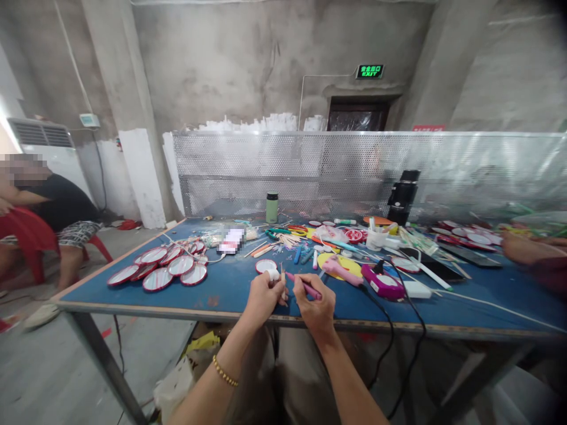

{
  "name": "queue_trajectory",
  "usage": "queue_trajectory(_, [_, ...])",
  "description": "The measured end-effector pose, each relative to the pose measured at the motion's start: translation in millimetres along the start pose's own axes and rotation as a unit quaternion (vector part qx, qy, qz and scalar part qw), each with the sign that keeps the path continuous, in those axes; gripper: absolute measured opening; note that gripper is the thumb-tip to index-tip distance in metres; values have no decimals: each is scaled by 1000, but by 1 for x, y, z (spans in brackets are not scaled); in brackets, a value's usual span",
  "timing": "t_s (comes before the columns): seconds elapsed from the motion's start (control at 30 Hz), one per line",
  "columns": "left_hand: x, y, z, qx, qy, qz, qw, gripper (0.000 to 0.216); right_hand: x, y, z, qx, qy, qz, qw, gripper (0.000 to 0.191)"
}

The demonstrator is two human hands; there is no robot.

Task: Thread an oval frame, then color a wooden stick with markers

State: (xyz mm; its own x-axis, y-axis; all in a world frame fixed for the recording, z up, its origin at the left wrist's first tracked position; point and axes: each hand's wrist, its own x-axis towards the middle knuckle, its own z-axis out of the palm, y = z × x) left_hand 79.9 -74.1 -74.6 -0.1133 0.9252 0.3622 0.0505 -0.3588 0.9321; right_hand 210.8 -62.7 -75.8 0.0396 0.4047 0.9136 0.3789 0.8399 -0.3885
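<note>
Pink pen (312, 290), near: one
Red-rimmed discs (158, 279), left: at least eight
Green bottle (271, 210), far: one
Black flask (403, 198), far right: one
Exit sign (370, 72), far: one

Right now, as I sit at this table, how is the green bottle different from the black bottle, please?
Colour: the green bottle is pale green below a dark top, while the black bottle is mostly black.
Size: the black bottle looks taller and wider than the green bottle.
Place: the green bottle is farther left, the black bottle farther right.
Both stand toward the far side of the blue table.
</note>
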Motion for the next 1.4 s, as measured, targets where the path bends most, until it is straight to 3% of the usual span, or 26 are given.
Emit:
queue_trajectory(0.6, [-1,1,0,1,10,2,1000,19,1,0,1,22,-51,0,998,16])
queue_trajectory(1.4, [0,0,1,-3,5,4,1000,18,-1,1,1,5,-22,-5,1000,16])
